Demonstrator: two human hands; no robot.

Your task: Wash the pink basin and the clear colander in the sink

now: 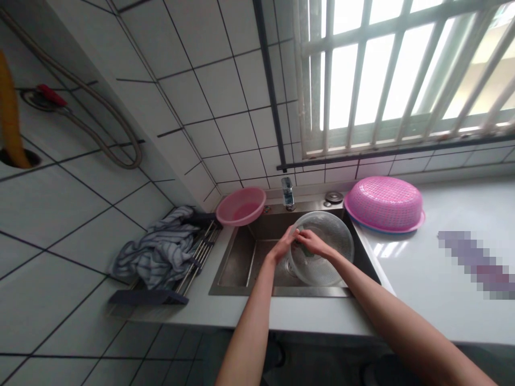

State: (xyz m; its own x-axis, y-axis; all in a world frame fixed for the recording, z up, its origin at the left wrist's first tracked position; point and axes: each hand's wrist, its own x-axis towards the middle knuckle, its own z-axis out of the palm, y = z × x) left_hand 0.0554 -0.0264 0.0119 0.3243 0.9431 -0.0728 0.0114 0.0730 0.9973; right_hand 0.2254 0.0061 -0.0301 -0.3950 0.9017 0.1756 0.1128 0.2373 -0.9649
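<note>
Now, from the left: a striped towel (pixel 161 252) heaped on the drying rack (pixel 189 268), then a pink basin (pixel 240 206) by the tap (pixel 287 192). Over the sink (pixel 237 257), the left hand (pixel 285 245) pinches the clear bowl (pixel 328 252) rim; the bowl is tilted, mouth facing the person. The right hand (pixel 314 244) presses a dark scrubber (pixel 306 250) inside, fingers curled. Further right, a pink colander (pixel 384 203) lies upturned on the bench (pixel 422 279).

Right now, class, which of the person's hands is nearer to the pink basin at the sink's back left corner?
Left. The left hand grips the clear bowl's left rim, just below and right of the pink basin. The right hand lies farther right, inside the bowl.
</note>
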